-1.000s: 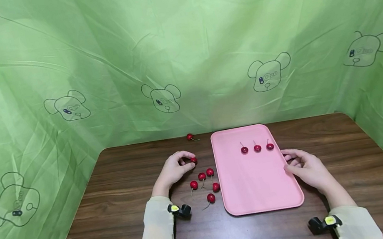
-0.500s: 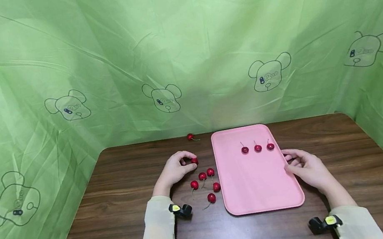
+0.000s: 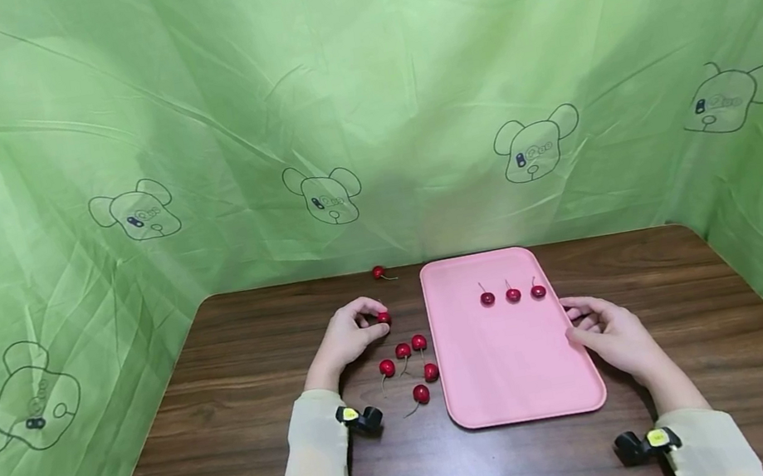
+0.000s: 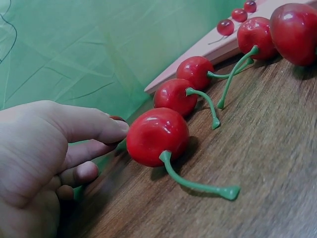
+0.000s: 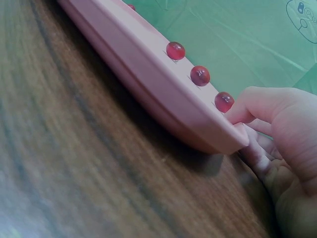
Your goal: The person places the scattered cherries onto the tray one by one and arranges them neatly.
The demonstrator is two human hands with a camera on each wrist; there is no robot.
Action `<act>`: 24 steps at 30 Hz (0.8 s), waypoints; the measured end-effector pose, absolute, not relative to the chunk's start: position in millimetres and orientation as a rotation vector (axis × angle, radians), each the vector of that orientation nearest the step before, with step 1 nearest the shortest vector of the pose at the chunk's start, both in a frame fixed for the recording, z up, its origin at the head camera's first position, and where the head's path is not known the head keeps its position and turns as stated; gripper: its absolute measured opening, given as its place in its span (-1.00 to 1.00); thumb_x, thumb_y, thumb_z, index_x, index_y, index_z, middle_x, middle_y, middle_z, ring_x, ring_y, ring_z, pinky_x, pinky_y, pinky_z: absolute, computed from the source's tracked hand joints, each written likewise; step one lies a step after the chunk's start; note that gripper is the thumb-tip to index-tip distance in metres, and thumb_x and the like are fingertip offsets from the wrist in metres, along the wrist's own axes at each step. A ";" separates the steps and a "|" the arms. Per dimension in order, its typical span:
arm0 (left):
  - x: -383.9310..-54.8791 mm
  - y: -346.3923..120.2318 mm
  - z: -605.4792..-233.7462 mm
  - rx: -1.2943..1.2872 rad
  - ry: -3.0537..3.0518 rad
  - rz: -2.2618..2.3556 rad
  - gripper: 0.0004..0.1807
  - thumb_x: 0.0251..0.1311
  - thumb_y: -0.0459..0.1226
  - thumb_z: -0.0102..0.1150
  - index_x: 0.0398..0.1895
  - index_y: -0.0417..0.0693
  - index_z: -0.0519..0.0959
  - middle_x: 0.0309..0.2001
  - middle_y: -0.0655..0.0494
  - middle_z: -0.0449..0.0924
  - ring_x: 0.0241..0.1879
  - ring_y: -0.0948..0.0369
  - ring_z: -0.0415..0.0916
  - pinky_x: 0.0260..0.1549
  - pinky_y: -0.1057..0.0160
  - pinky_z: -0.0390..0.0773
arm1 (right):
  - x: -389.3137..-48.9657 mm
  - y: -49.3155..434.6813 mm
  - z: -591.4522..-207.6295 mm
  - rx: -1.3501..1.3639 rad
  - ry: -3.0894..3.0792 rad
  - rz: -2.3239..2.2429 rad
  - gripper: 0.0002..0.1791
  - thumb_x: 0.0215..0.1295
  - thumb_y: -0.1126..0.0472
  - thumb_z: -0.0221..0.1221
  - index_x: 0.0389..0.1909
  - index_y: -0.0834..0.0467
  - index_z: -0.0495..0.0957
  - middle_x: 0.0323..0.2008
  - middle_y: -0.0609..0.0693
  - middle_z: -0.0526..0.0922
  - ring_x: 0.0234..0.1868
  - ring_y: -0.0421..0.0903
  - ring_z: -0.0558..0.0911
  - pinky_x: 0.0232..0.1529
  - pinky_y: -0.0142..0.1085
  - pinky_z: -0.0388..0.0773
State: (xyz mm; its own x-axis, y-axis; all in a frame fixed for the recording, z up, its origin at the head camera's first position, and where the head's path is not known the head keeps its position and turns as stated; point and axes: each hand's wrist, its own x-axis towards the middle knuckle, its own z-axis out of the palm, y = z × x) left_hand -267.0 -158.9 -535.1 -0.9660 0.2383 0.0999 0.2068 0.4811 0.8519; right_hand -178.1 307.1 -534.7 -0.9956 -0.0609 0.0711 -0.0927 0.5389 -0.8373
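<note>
Brown wood-grain surface point(image 3: 233, 440): left grip point(image 3: 347, 337) pinches round red cherry point(image 3: 384, 317), left of rectangular pink tray point(image 3: 516, 363) pinched by right grip point(image 3: 615, 334)

Here's the right hand point(image 5: 292, 144) on the pink tray point(image 5: 153, 96), pinching it at the edge, one digit on top, others outside and below. Nearest cherry point(image 5: 224, 102) just past the grip, second cherry point(image 5: 200, 76) and third cherry point(image 5: 176, 50) farther off; wooden table point(image 5: 114, 158) beneath, green cloth point(image 5: 223, 39) behind.
</note>
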 end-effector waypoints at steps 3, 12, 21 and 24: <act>-267.1 -159.2 -534.9 0.402 2.671 1.546 -0.75 0.23 -0.38 0.55 -0.07 0.00 0.75 -0.10 0.12 0.75 -0.28 0.17 0.49 -0.17 0.17 0.50 | -178.4 306.9 -535.1 0.125 -2.737 1.482 -0.44 0.43 0.30 0.39 0.42 0.28 0.56 0.06 0.22 0.69 -0.18 -0.21 0.67 -0.18 -0.41 0.61; -267.2 -158.2 -535.9 0.390 2.680 1.559 -0.74 0.22 -0.40 0.55 -0.07 0.01 0.75 -0.07 0.11 0.76 -0.29 0.18 0.49 -0.19 0.19 0.50 | -178.3 307.1 -536.0 0.096 -2.759 1.470 -0.43 0.44 0.28 0.39 0.43 0.27 0.55 0.07 0.20 0.68 -0.16 -0.17 0.65 -0.18 -0.40 0.60; -267.3 -154.5 -531.2 0.375 2.709 1.567 -0.75 0.24 -0.39 0.52 -0.06 0.00 0.74 -0.12 0.12 0.76 -0.30 0.17 0.52 -0.21 0.21 0.52 | -178.0 307.2 -535.9 0.095 -2.757 1.470 -0.42 0.43 0.28 0.39 0.43 0.27 0.55 0.07 0.20 0.68 -0.16 -0.17 0.65 -0.19 -0.40 0.60; -266.4 -151.4 -526.8 0.370 2.729 1.566 -0.76 0.26 -0.38 0.51 -0.05 0.01 0.73 -0.14 0.15 0.75 -0.30 0.17 0.53 -0.25 0.20 0.53 | -178.6 306.8 -535.4 0.102 -2.749 1.476 -0.43 0.43 0.29 0.40 0.42 0.28 0.56 0.06 0.21 0.69 -0.17 -0.18 0.65 -0.19 -0.40 0.60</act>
State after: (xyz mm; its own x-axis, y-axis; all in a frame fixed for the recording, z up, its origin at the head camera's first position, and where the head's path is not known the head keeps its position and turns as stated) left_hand -266.4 -151.4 -526.8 -0.9723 0.1880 0.1385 0.2145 0.4843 0.8482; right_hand -178.6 306.8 -535.4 -0.9977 -0.0483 0.0479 -0.0667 0.5509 -0.8319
